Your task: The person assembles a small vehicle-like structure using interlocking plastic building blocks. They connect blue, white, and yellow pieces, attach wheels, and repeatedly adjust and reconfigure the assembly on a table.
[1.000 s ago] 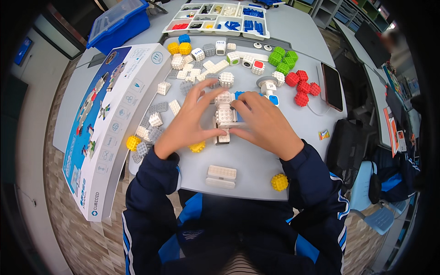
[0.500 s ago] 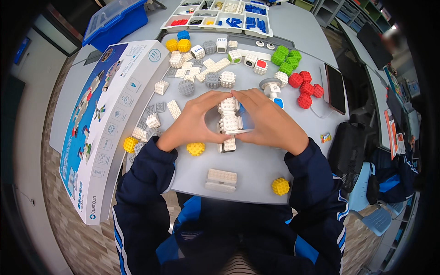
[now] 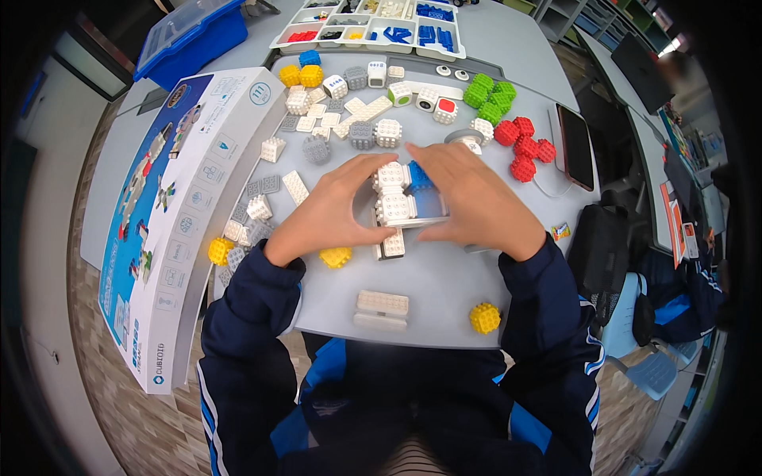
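A white block assembly (image 3: 392, 208) made of studded cubes stands upright on the table in front of me, between my hands. A blue block (image 3: 418, 176) and a flat white edge show on its right side. My left hand (image 3: 337, 205) curves round its left side, index fingertip at the top and thumb near its lower part. From the right, my right hand (image 3: 476, 202) is bent round the blue side, with its thumb by the flat edge. Its palm hides part of the assembly. A yellow block (image 3: 336, 258) lies under my left wrist.
Loose white and grey blocks (image 3: 316, 149) lie beyond my hands, with green blocks (image 3: 488, 97) and red blocks (image 3: 524, 148) to the right. Close to me are white bars (image 3: 382, 305) and a yellow block (image 3: 485, 318). A large box (image 3: 198, 198) stands left; a phone (image 3: 575, 149) lies right.
My right hand has shifted slightly right and opened wider, so more of the blue block shows. The left hand stays round the assembly. The whole view has shifted a little.
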